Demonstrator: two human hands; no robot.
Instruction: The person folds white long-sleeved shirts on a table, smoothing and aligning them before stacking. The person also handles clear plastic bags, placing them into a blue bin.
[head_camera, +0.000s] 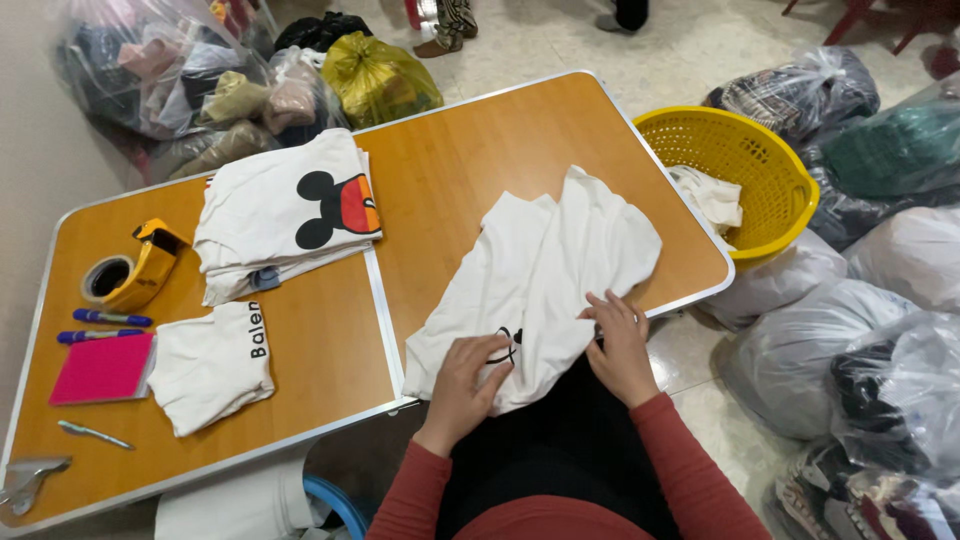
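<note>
A white T-shirt lies spread and creased on the right half of the wooden folding table, its lower edge hanging over the near side. My left hand pinches the shirt's near hem beside a small black print. My right hand presses down on the hem at the table's edge, fingers curled into the cloth. Both sleeves are dark red.
A stack of folded white shirts with a cartoon print sits mid-table, a smaller folded white shirt nearer. At left lie a yellow tape dispenser, two markers, a pink notepad, a pen. A yellow basket holds white cloth; clothing bags surround the table.
</note>
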